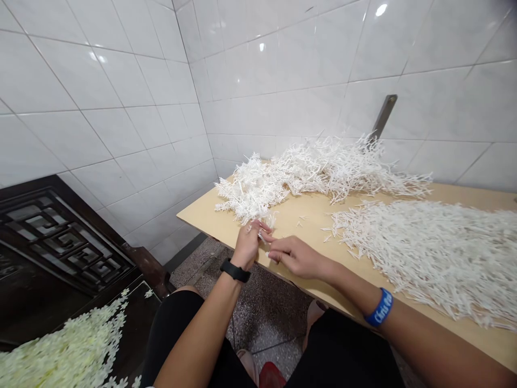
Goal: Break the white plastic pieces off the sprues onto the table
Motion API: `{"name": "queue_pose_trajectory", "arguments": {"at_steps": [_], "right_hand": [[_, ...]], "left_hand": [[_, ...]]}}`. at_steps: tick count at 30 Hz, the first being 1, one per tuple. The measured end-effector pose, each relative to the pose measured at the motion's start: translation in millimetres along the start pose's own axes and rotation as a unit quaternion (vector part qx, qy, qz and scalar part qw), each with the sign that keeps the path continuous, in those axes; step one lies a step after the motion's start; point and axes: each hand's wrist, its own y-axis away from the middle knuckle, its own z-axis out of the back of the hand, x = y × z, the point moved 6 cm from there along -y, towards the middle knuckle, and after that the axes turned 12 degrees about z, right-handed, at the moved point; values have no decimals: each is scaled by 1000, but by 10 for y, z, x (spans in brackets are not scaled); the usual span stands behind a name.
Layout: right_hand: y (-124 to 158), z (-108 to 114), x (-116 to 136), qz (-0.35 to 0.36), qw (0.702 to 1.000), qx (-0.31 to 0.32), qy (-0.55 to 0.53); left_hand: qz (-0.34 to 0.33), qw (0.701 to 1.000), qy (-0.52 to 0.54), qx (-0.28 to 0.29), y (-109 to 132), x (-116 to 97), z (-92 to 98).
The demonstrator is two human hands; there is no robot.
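Observation:
My left hand (247,243), with a black band on its wrist, is closed at the table's front edge. Bits of thin white branched stem (262,235) show at its fingertips. Close beside it, my right hand (297,256) has its fingers bent in, with the index finger reaching to the left fingertips and a small white bit by its thumb. What exactly each hand pinches is too small to make out fully. Just behind the left hand lies a tangled heap of white branched stems (258,188). To the right spreads a pile of short, straight white pieces (440,253).
The light wooden table (307,215) stands against a white tiled wall (307,64). A dark metal bar (383,116) rises behind the heap. At left, a dark carved wooden chair (72,242) carries a pile of pale yellow-green flowers (76,350). My knees are under the table edge.

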Motion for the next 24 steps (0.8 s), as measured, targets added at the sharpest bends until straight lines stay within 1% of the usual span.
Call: {"name": "queue_pose_trajectory", "arguments": {"at_steps": [1,2,4,6,8,10,12,13,15,18,20,22,24], "right_hand": [[6,0,13,1,1000,2,0],[15,25,5,-5,1000,-3,6],[47,140,-79,-31,999,-27,33],[95,287,-206,-49,994,-28,98],[146,412,-322,-48,980,-2,195],[188,497,-397,-44,958,22,284],[200,528,-401,-41,941,26,334],[192,524,-373,-38,939,20,341],[156,482,-287,-33,950,-6,310],[100,364,-209,-55,980,-46,188],[73,272,-210,-71,988,-57,125],[45,193,-213,-63,991,-55,105],[20,140,-187,-31,993,-55,100]], "left_hand": [[8,999,31,-6,-15,17,22],[13,999,51,1,-23,26,21],[17,998,54,36,-20,19,-27],[11,997,49,58,-2,-5,-72],[3,996,59,64,12,-31,-94],[0,995,65,72,17,-40,-108],[2,995,53,82,20,-33,-119],[2,995,41,86,22,-27,-122],[-2,996,9,88,32,-22,-124],[-15,995,-37,88,55,-40,-128],[-23,994,-51,91,73,-67,-138],[-24,993,-54,102,88,-83,-162],[-23,992,-50,113,94,-82,-186]]}}
